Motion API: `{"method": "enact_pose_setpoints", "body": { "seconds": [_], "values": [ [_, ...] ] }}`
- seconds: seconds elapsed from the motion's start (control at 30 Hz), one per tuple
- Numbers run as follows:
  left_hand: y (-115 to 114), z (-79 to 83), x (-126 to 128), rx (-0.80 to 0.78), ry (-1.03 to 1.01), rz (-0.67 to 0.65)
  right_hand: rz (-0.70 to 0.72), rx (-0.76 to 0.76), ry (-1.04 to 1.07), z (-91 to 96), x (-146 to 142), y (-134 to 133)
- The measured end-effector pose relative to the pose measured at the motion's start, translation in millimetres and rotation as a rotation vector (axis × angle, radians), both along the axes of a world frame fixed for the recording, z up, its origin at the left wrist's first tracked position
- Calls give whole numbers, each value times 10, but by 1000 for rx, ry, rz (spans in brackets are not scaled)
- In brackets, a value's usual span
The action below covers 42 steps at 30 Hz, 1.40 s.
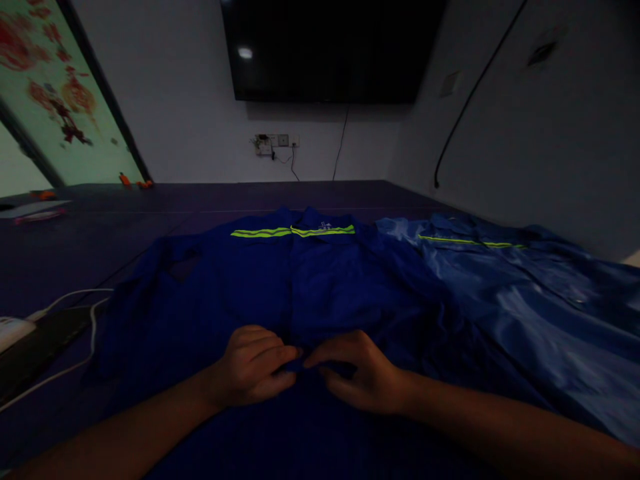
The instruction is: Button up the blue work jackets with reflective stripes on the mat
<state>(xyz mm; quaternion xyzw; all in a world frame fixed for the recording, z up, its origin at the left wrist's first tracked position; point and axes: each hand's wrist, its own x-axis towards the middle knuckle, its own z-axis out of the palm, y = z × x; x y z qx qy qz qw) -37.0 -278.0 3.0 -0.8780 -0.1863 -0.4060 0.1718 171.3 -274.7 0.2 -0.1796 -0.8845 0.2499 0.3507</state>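
A dark blue work jacket [250,287] with yellow-green stripes across the chest lies spread out, front side up, collar away from me. My left hand [260,365] is closed at the middle of its front, fingers curled and thumb pressed against the cloth. Just beside it, my right hand [355,373] pinches the jacket along the same front opening, its index fingertip nearly touching my left fingers. Whether a button or only the cloth edge lies between the fingertips is too dark to tell.
On the right lies a lighter blue jacket [480,280] with a similar stripe. At left are a white cable [93,327] and a dark flat object [45,353]. A television [330,53] hangs on the wall above some sockets [283,140]. Small orange items [145,184] sit near the glass door.
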Motion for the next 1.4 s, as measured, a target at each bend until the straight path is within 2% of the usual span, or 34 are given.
{"method": "enact_pose_setpoints", "body": {
  "seconds": [0.1, 0.27, 0.33, 0.53, 0.77, 1.03, 1.2, 1.4],
  "values": [
    [4, -4, -4, 3, -17, 14, 6, 9, -22, -11, 4, -19],
    [8, 3, -7, -16, -42, -6, -157, -45, -2, 3, 13, -35],
    [4, 13, -10, -17, -33, -9, -179, -72, 6, 14, 13, -32],
    [-7, 6, -22, 0, -18, -3, -111, -110, -44, 20, 8, -9],
    [9, -33, -52, -1, 28, -28, -95, -184, -87, 12, -2, 8],
    [-11, 5, -49, 6, 40, -27, -49, -257, -43, 41, -15, 25],
    [-1, 15, -44, -6, 34, -31, -69, -267, -42, 5, -38, 34],
    [9, 25, -42, -29, 46, -60, -20, -207, -62, -5, -38, 25]
  ]
}}
